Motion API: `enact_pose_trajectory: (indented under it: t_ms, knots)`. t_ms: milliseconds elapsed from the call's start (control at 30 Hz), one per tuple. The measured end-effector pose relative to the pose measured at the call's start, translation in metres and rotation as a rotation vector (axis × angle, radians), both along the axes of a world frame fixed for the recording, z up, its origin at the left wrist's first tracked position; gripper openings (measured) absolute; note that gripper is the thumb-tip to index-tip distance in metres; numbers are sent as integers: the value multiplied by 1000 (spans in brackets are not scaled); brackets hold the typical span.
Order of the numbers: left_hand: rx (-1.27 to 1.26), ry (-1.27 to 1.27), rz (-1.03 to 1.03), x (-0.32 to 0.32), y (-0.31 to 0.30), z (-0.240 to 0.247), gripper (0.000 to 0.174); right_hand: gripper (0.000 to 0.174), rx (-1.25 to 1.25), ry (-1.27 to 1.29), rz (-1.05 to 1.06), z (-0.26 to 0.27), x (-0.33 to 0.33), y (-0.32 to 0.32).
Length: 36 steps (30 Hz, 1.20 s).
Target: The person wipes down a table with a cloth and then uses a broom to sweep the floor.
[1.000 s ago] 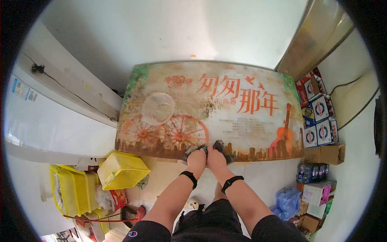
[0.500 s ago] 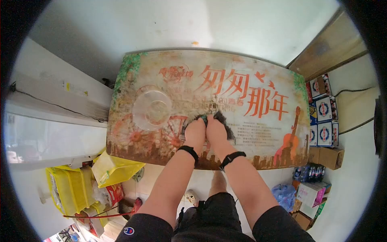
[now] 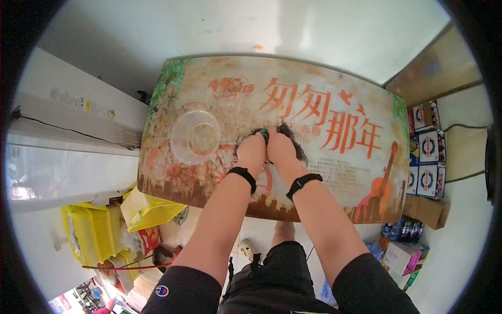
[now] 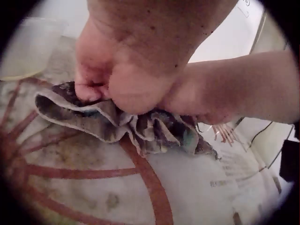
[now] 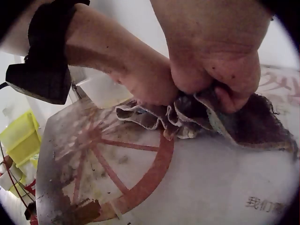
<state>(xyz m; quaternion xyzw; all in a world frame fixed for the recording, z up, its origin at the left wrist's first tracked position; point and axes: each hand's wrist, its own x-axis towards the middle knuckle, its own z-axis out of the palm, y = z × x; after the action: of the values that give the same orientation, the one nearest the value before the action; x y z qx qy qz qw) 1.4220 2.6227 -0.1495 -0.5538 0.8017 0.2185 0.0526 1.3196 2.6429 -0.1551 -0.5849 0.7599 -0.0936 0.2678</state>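
Cloth (image 5: 258, 126) lies bunched mid-frame on the printed tabletop (image 3: 340, 201). Left to right, we see yellow crates (image 3: 94, 233), a clear bowl (image 3: 179, 144), the left hand (image 3: 252, 152) and right hand (image 3: 282, 149), fingers (image 5: 227, 101) curled tightly round it, then stacked boxes (image 3: 429, 146); folds partly hide their grip.

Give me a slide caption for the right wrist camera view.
Two hands bunch a dark cloth on a tabletop printed with a red spoked wheel.
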Motion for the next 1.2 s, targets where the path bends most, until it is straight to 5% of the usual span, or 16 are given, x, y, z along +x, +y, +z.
enact_pose_trajectory:
  t_ms: [200,533,800,1200]
  knots:
    - [-143,-3,-122,24,50,-3,9,21,99,-20,-5,18,17,54]
    - [-7,-14,-136,70,191,-2,11,31,107,11,-28,4,66,209]
    - [9,-32,-134,61,173,0,12,22,121,15,-46,4,61,186]
    - [-126,-16,-109,6,25,-13,9,20,52,33,-47,3,8,32]
